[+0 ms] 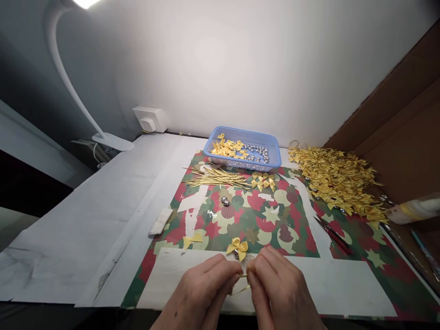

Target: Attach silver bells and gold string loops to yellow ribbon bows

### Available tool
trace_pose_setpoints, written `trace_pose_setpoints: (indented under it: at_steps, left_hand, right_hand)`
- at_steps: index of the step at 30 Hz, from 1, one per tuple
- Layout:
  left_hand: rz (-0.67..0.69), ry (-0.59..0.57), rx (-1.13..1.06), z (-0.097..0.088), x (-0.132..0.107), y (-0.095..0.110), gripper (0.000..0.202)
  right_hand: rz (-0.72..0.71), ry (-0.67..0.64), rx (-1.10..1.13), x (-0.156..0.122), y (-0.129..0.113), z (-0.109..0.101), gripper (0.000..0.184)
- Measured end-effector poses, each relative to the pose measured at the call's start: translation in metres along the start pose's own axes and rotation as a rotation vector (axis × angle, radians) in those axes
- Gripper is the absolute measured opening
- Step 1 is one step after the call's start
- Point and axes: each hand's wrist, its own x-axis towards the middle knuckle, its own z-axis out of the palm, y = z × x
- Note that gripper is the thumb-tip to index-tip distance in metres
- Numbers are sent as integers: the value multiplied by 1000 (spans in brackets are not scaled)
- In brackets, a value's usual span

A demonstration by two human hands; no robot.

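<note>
The left hand (pixel 206 285) and the right hand (pixel 277 286) meet at the near edge of the surface (pixel 103 215), fingertips closed together, both pinching a thin gold cord (pixel 241 290) that loops out below the thumbs. Just beyond the fingertips a yellow bow (pixel 237 247) with a small silver bell at its knot lies on the patterned paper (pixel 275 215); whether the cord reaches it cannot be told. A second bow (pixel 192 239) lies a little to the left. Farther off rest a loose bell (pixel 225 200), a bundle of gold cords (pixel 220 178) and a small cluster of bows (pixel 264 182). At the far edge stands a blue basket (pixel 275 158) holding bows and bells. A big heap of bows (pixel 338 181) covers the right side, with scissors (pixel 332 233) near it. A white lamp (pixel 113 141) stands far left
</note>
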Motion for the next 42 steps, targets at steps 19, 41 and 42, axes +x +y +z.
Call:
trace_pose_setpoints:
  at_steps: [19, 41, 42]
  left_hand:
    - [-107, -182, -47, -10, 4, -1, 31]
    - [-222, -157, -139, -12, 8, 0, 35]
    - [-209, -157, -116, -12, 8, 0, 36]
  right_hand:
    - [-1, -73, 18, -2, 2, -2, 18]
    - [461, -228, 535, -4, 0, -5, 18]
    - [447, -213, 520, -4, -1, -4, 17]
